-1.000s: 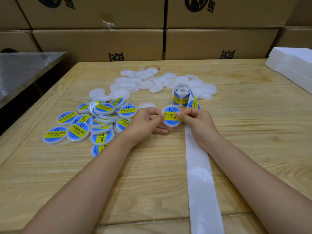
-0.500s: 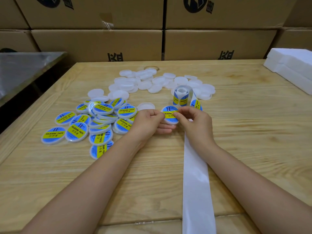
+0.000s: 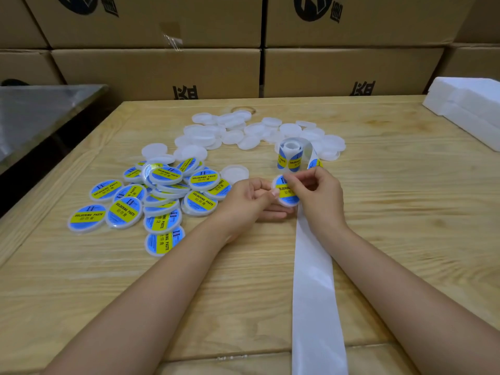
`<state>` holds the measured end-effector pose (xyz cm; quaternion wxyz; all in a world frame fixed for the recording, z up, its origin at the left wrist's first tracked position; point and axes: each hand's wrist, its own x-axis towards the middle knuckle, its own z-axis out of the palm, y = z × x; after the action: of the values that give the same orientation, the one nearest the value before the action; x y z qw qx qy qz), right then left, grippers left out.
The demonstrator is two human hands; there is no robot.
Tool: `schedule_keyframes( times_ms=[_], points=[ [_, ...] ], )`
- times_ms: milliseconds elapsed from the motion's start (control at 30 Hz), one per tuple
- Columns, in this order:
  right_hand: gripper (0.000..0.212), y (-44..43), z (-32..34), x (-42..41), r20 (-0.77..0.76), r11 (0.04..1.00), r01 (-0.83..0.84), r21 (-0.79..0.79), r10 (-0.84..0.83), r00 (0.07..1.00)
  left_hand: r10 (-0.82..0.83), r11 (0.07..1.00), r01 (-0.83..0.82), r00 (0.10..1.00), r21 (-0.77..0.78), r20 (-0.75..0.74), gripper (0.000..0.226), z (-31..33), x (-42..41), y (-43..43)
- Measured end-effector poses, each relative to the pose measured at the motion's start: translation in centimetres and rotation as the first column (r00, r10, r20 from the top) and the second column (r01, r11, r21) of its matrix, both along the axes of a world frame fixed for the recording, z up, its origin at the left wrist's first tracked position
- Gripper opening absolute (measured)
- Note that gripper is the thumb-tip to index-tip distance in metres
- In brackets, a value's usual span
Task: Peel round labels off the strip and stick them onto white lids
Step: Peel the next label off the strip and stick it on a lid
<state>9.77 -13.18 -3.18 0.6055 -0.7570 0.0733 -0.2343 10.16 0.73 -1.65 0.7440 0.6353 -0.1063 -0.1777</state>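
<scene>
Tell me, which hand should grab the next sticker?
Probably the right hand: it is nearest the curled strip of blue-and-yellow round labels. The left hand, gripping the round white labelled lid, sits farther away, beside the pile of finished lids.

The left forearm (image 3: 162,288) and right forearm (image 3: 400,288) are bare, as are the left hand (image 3: 249,198) and right hand (image 3: 322,196); the fingernails are short.

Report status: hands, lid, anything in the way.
Both grip labelled lid: left hand, right hand. Spent strip runs under right wrist. Nothing in the way.
</scene>
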Motion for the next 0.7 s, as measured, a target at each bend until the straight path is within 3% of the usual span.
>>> schedule_keyframes(
  times_ms=[167,367,467,600,700],
  points=[
    [0.036,0.37,-0.16,0.01,-0.017,0.997,-0.043,-0.063,0.042,0.999,0.053,0.999,-0.053,0.998,0.008,0.043,0.01,-0.1,-0.06,-0.03],
    [0.026,0.5,0.08,-0.16,0.049,0.981,-0.149,-0.128,0.156,0.986,0.155,0.982,-0.154,0.988,-0.109,0.007,0.012,-0.08,-0.07,0.19],
    [0.033,0.37,0.32,-0.35,0.117,0.978,-0.157,-0.141,0.173,0.978,0.181,0.976,-0.182,0.983,-0.117,-0.015,0.017,-0.08,0.15,0.16],
    [0.022,-0.07,0.25,-0.3,0.137,0.992,-0.117,-0.036,0.121,0.983,0.198,0.98,-0.196,0.979,-0.04,0.044,0.019,-0.24,0.26,-0.21],
    [0.015,-0.35,0.09,-0.2,0.123,0.994,-0.107,0.003,0.105,0.987,0.222,0.964,-0.242,0.961,0.111,0.163,0.023,-0.53,0.49,-0.27]
  ],
)
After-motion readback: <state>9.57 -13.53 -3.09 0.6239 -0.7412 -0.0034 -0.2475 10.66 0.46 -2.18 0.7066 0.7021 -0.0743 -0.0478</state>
